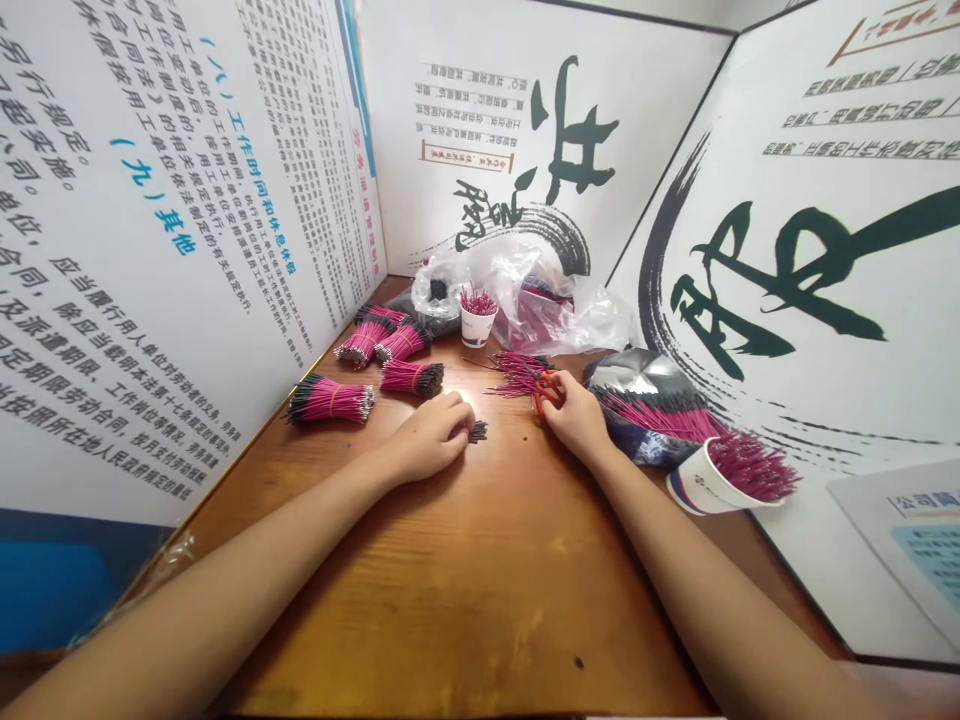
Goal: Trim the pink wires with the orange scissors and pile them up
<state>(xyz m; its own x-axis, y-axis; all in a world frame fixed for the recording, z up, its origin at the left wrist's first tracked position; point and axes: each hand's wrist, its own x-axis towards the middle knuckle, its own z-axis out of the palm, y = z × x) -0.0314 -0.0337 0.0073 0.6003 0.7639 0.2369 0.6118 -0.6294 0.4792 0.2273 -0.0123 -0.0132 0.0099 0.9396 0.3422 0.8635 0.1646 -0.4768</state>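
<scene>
My left hand [433, 436] rests on the wooden table with its fingers curled round a small bunch of dark-tipped pieces [478, 432]. Only their dark ends stick out past the fingers; the rest is hidden. In my right hand [579, 415] is a pair of scissors with orange handles [547, 392], its tips pointing toward a loose pile of magenta wires with black ends [517, 374]. Just beyond my left hand lies a banded bundle of magenta wires [411, 377].
More banded wire bundles [330, 399] lie at the left. A paper cup of wires [478, 328] stands at the back beside clear plastic bags [592, 318]. At the right are an open dark bag of wires [637, 455] and a tilted paper cup [701, 482]. Printed panels [480, 30] enclose the table.
</scene>
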